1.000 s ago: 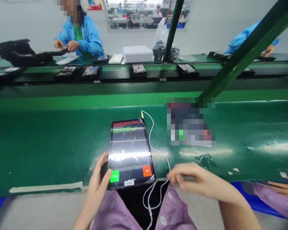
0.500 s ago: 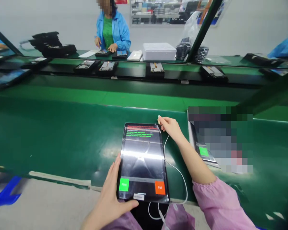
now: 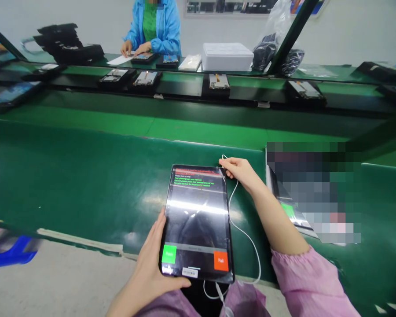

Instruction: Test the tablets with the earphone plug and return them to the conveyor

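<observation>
A black tablet point(image 3: 198, 220) lies on the green bench mat point(image 3: 86, 176) in front of me. Its lit screen has lines of text at the top, a green button at the lower left and an orange button at the lower right. My left hand point(image 3: 152, 268) grips the tablet's lower left corner, thumb under the bottom edge. My right hand point(image 3: 239, 169) is pinched on the plug of a white cable point(image 3: 247, 237) at the tablet's top right corner. The cable runs down the tablet's right side to my lap.
A second tablet, partly blurred point(image 3: 293, 215), lies to the right. Beyond is a conveyor with black trays point(image 3: 147, 81) holding devices, a white box point(image 3: 227, 56), black bags point(image 3: 267, 50) and a stack of black trays point(image 3: 66, 44). A person in a blue coat point(image 3: 155, 28) works opposite. A green post point(image 3: 290, 35) slants up.
My right hand went from the cable near the bench's front edge up to the tablet's top right corner and took the plug. The left hand's grip moved to the tablet's lower corner.
</observation>
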Available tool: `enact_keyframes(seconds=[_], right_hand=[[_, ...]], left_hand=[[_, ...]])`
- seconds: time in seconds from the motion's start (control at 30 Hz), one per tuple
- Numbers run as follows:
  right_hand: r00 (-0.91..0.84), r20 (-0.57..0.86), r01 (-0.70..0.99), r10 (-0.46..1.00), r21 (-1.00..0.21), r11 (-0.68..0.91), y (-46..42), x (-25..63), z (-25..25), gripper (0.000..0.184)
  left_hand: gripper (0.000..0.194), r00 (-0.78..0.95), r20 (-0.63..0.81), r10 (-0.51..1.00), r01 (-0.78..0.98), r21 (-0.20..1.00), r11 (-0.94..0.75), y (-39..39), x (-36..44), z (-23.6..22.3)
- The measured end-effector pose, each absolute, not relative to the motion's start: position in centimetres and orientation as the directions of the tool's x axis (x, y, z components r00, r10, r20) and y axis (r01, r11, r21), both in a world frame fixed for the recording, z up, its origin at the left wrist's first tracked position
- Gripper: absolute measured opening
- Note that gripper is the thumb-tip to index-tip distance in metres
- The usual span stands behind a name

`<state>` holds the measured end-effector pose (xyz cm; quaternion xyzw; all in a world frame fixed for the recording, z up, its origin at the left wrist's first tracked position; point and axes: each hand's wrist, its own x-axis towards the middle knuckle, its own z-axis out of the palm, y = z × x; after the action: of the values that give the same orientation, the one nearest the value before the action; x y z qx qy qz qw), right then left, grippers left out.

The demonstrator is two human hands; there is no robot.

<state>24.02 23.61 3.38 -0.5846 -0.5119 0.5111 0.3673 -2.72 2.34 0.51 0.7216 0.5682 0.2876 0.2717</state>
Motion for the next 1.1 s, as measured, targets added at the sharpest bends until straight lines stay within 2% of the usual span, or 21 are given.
enact_keyframes(seconds=[0.37, 0.87, 0.97, 1.1], right_hand=[[-0.022, -0.224, 0.253, 0.974, -0.944, -0.212, 23.42, 23.93, 3.46, 0.056], [-0.055, -0.250, 0.281, 0.967, -0.933, -0.225, 23.62, 24.00, 3.73, 0.054], [-0.048, -0.246, 0.285, 0.968, -0.932, -0.222, 23.61, 24.03, 3.67, 0.055], [-0.035, -0.251, 0.274, 0.967, -0.933, -0.233, 23.52, 24.00, 3.75, 0.055]], left_hand=[[0.132, 0.212, 0.150, 0.966, 0.653, 0.713, -0.254, 2.38, -2.52, 0.13], [0.135, 0.213, 0.129, 0.968, 0.634, 0.736, -0.238, 2.27, -2.57, 0.27], [0.126, 0.224, 0.122, 0.967, 0.611, 0.756, -0.237, 2.15, -2.55, 0.53], [0.097, 0.226, 0.105, 0.969, 0.599, 0.769, -0.223, 1.95, -2.57, 0.78]])
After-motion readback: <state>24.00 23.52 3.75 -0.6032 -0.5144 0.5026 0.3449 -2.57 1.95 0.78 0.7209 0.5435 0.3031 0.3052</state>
